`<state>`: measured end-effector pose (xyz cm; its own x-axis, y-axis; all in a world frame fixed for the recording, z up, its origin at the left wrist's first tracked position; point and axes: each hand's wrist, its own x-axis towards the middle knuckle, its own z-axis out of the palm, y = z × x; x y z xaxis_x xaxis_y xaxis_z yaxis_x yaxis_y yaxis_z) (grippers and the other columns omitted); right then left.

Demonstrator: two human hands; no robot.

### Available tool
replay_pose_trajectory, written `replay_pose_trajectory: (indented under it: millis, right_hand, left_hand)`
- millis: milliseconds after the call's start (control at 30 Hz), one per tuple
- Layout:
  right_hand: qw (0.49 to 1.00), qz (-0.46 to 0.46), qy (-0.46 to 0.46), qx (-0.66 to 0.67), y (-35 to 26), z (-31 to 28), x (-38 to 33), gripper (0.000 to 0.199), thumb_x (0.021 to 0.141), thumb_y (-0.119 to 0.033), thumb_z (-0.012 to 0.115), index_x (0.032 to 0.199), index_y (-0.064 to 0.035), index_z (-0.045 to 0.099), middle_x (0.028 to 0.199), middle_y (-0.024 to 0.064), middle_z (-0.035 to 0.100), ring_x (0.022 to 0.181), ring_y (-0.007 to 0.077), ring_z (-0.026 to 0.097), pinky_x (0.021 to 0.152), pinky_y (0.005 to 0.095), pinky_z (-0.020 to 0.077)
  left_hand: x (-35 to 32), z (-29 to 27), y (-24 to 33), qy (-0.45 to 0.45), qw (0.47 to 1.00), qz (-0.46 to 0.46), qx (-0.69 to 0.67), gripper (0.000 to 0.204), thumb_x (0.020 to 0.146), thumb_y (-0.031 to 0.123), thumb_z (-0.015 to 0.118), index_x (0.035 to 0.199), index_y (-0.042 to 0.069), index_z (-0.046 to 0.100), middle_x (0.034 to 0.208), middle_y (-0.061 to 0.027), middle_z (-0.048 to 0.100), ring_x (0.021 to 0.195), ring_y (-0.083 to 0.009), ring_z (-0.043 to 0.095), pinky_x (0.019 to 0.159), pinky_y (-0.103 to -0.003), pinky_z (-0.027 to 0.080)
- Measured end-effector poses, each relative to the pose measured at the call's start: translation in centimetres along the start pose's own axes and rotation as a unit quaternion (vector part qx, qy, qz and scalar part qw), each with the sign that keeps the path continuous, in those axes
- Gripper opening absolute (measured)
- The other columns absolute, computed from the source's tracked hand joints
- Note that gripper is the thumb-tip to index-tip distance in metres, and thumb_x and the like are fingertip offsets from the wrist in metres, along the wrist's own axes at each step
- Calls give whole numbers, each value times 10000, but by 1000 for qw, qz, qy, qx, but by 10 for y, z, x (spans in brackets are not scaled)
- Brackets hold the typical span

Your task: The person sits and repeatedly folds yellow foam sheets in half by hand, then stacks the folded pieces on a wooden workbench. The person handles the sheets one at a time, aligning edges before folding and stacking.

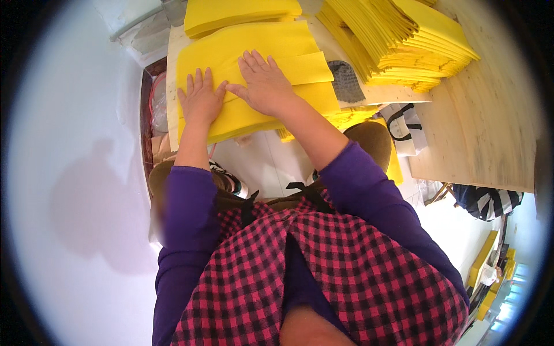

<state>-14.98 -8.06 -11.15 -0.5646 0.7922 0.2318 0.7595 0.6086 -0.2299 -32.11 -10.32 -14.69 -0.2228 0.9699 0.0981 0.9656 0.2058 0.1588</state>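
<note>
Wall (pixel 52 150): white and plain on the far left, with the person's soft shadow on it.
Table (pixel 384 95): pale wood, in front of the person, mostly covered in yellow.
Floor (pixel 262 158): light tiles, showing between the person's knees.
White bag (pixel 408 144): beyond the right knee, with a black handle.
Wooden panel (pixel 479 132): pale and grained, filling the right side.
Striped bundle (pixel 487 199): black and white, below that panel.
Yellow cloth (pixel 311 98): bright, matte and felt-like, lying on the near left part of the table under both hands; it looks thick and layered, with flap edges across its top and a few low ripples.
Farther yellow piece (pixel 242 16): just behind the cloth, in the same colour.
Grey cloth (pixel 345 82): dark, right beside the yellow cloth.
Folded stack (pixel 430 55): many yellow layers, fanned out at the table's right.
Left hand (pixel 201 102): palm down on the cloth's left part, fingers spread wide.
Right hand (pixel 265 86): flat near the cloth's middle, fingers slightly parted, thumb stretched toward the left hand.
Long axis: the yellow cloth seems longest from left to right, its right end slanting away from the person.
Flap edge: faces the person, running along that same slant.
</note>
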Motion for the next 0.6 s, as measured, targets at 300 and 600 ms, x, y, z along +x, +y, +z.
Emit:
replay_pose_trajectory:
  millis: [300, 600]
  right_hand:
    - [986, 128, -88, -58, 87, -5, -38, 770, 946, -558, 316, 1480, -17, 194, 1558, 137, 164, 1450, 244, 117, 1166, 417, 105]
    - [982, 183, 19, 49, 104, -67, -81, 613, 974, -427, 410, 1392, 16, 343, 1416, 172, 408, 1328, 298, 375, 1069, 451, 314]
  left_hand:
    - [2, 7, -1, 13, 1000, 8, 20, 677, 941, 568, 334, 1478, 159, 284, 1544, -86, 239, 1434, -278, 184, 1137, -540, 111]
    - [3, 5, -1, -10, 1000, 1, 25, 680, 946, 577, 309, 1490, 173, 252, 1559, -66, 200, 1443, -264, 152, 1142, -532, 101]
